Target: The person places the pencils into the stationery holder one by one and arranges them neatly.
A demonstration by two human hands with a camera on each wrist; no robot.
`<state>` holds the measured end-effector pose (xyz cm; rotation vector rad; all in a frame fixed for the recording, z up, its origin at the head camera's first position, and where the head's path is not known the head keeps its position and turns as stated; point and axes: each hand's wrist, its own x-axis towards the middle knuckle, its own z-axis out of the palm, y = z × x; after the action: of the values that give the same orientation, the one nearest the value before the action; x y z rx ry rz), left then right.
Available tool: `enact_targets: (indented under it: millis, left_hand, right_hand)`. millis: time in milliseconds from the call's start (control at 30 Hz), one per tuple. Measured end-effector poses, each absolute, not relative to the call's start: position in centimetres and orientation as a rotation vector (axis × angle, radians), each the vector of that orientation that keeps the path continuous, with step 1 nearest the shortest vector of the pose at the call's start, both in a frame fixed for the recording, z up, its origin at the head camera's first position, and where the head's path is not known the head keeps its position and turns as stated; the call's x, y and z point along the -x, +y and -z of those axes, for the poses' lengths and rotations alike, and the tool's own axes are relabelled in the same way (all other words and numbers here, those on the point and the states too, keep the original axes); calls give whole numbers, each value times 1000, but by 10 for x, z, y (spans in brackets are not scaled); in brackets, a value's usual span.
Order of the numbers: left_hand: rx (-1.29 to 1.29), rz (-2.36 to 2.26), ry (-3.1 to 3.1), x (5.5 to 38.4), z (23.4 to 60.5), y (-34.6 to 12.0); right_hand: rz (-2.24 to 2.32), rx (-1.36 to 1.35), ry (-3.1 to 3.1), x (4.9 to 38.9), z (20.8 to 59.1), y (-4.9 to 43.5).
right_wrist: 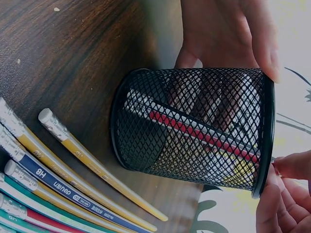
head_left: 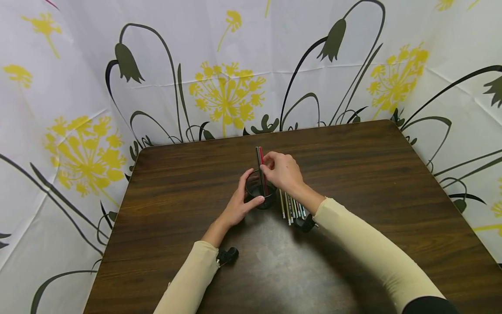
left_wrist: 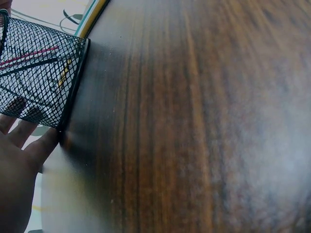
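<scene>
A black wire-mesh pencil cup (right_wrist: 194,126) stands upright on the table. My left hand (head_left: 238,202) grips its side, thumb near the rim; the left wrist view also shows these fingers (left_wrist: 41,145) against the mesh. Above the cup, my right hand (head_left: 284,172) pinches a red pencil (head_left: 263,174) whose lower part is inside. A dark pencil (head_left: 258,163) stands right beside it in the cup; whether the fingers hold this one too is hard to tell. Through the mesh, the silvery eraser end (right_wrist: 138,103) shows near the cup's bottom.
Several pencils lie side by side right of the cup: yellow ones (right_wrist: 102,170), a navy one (right_wrist: 58,187) and green and red ones. They rest on a dark wood-grain table (head_left: 188,183). A flower-patterned white cloth (head_left: 243,56) hangs behind the table.
</scene>
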<state>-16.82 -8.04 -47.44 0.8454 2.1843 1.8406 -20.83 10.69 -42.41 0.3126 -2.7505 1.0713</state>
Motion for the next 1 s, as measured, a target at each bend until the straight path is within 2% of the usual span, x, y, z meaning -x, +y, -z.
enact_targets:
  millis: [700, 1000]
  left_hand:
    - [-829, -1821, 2180, 170, 475, -81]
    - [-825, -1817, 2236, 182, 509, -83]
  right_hand:
    - [-1039, -295, -2790, 210, 425, 107]
    - [-1207, -353, -2734, 207, 426, 114]
